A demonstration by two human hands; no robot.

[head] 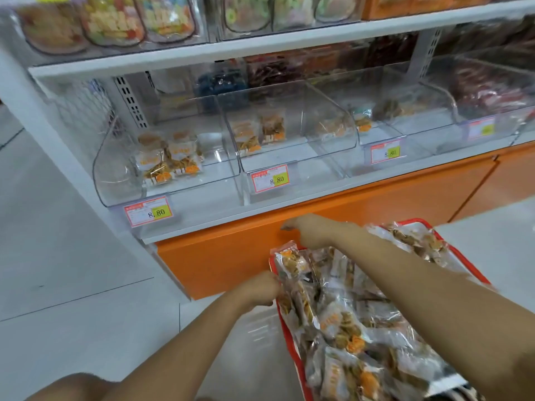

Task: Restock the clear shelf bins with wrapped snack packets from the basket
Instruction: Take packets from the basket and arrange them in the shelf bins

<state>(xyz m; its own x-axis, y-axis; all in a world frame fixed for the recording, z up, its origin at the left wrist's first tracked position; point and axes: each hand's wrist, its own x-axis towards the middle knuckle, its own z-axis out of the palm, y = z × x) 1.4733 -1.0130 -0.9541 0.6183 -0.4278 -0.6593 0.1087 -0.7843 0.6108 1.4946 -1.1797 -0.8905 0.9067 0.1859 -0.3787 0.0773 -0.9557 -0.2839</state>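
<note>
Pinching a packet at the basket's 9 o'clock rim, the left hand was curled narrow. The right hand hovered at its 12 o'clock, fingers loosely extended. Bins beyond held few packets.

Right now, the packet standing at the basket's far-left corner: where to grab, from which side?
Probably pinch the flat top seal of the upright packet from above, on the left side. It stands on end against the red basket rim, top edge clear above the pile; its lower body is wedged among the other packets.
</note>
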